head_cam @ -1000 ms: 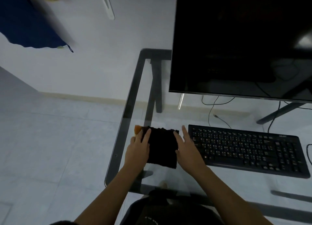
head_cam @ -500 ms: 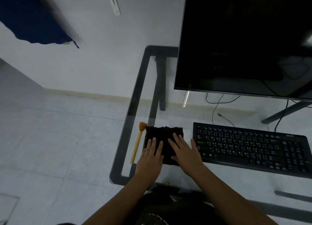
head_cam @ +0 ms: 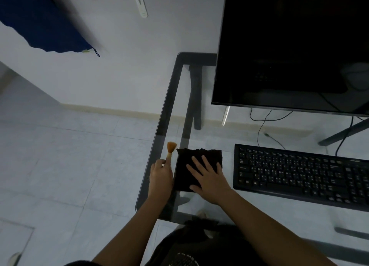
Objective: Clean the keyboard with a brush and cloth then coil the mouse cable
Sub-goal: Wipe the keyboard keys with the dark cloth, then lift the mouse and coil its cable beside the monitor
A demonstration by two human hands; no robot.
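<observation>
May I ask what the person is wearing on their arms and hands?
Nothing that shows. The left hand and right hand are bare, with no gloves, watch, bracelet or rings visible in the dim light. Both forearms are uncovered, with no sleeve reaching them.

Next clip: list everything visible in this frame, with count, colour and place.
orange-bristled brush with pale handle: one, orange and cream, on the desk's left edge beside the cloth
fuzzy square black cloth: one, black, flat on the glass between brush and keyboard
full-size black keyboard: one, black, right of the cloth
large dark monitor: one, black, behind the keyboard
glass desk with dark frame: one, clear and dark grey
thin dark cables: several, below the monitor
hanging blue fabric: one, dark blue, top left
left hand: one, grips the brush handle
right hand: one, fingers spread flat on the cloth
</observation>
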